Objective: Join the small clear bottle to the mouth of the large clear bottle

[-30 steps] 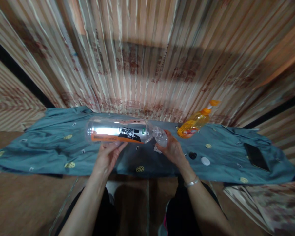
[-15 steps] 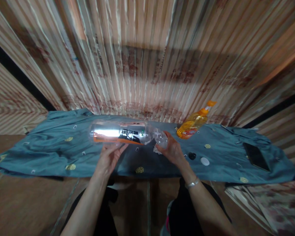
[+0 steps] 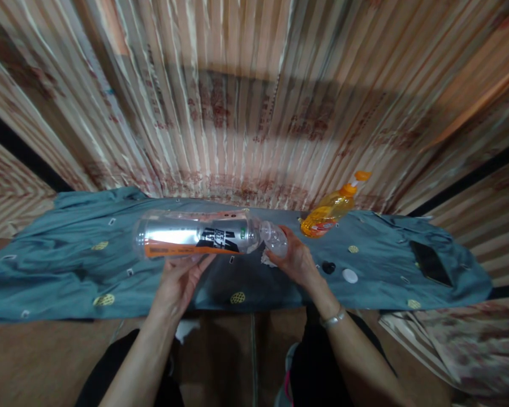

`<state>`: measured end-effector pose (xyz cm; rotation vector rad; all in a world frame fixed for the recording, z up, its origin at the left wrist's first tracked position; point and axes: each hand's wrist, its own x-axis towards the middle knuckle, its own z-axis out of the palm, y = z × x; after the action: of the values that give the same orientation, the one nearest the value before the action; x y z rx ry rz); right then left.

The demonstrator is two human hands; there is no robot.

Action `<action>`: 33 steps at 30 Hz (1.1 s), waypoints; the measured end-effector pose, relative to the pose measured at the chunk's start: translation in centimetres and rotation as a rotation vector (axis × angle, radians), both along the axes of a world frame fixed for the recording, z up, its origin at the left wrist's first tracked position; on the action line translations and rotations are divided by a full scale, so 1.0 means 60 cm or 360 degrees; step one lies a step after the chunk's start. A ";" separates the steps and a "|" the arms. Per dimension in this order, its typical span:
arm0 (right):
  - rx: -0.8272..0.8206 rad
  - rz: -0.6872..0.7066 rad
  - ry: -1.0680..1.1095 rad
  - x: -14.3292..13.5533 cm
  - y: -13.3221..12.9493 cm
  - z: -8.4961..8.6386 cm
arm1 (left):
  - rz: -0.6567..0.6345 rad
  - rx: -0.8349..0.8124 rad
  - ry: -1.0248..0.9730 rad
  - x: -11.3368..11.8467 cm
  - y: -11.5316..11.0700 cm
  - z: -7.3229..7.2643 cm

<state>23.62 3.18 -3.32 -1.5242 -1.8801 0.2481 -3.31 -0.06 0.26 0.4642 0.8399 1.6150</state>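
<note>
A large clear plastic bottle [image 3: 186,233] with a silver, black and orange label lies sideways above the cloth, its neck to the right. From beneath, my left hand [image 3: 180,282] grips it near the middle, the thumb along the label's lower side. At the neck end sits a smaller clear plastic piece [image 3: 275,238], like a small bottle or bottle top. My right hand [image 3: 297,257] is closed around that piece; whether the two are joined I cannot tell. Crumpled white stuff, perhaps tissue [image 3: 268,259], shows just below it, partly hidden by my fingers.
A yellow-orange pump bottle [image 3: 328,212] stands at the back right. Nearer lie a small black object [image 3: 328,267], a white round disc [image 3: 350,276] and a dark phone [image 3: 430,263]. A blue-green cloth [image 3: 123,282] covers the table, with striped sheeting [image 3: 237,113] behind.
The large bottle's base has come a little lower and closer on the left, along with my left hand. My right hand keeps its hold at the neck end. The whole view has shifted slightly.
</note>
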 end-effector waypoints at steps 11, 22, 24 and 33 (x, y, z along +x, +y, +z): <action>-0.0054 -0.0017 0.0097 0.005 -0.003 0.005 | 0.0014 0.0002 0.0024 0.012 -0.002 -0.005; -0.0063 -0.0018 0.0070 0.003 -0.001 0.006 | 0.0054 0.0067 0.0104 0.007 -0.005 -0.004; -0.0071 -0.0007 0.0059 0.003 -0.001 0.006 | 0.0079 0.0081 0.0120 0.004 -0.007 -0.007; -0.0058 0.0016 0.0038 -0.001 -0.001 0.012 | 0.0113 0.0110 0.0183 0.002 -0.009 -0.006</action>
<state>23.54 3.12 -2.62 -1.5300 -1.8742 0.3056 -3.17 -0.62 -0.12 0.5865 0.8969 1.6992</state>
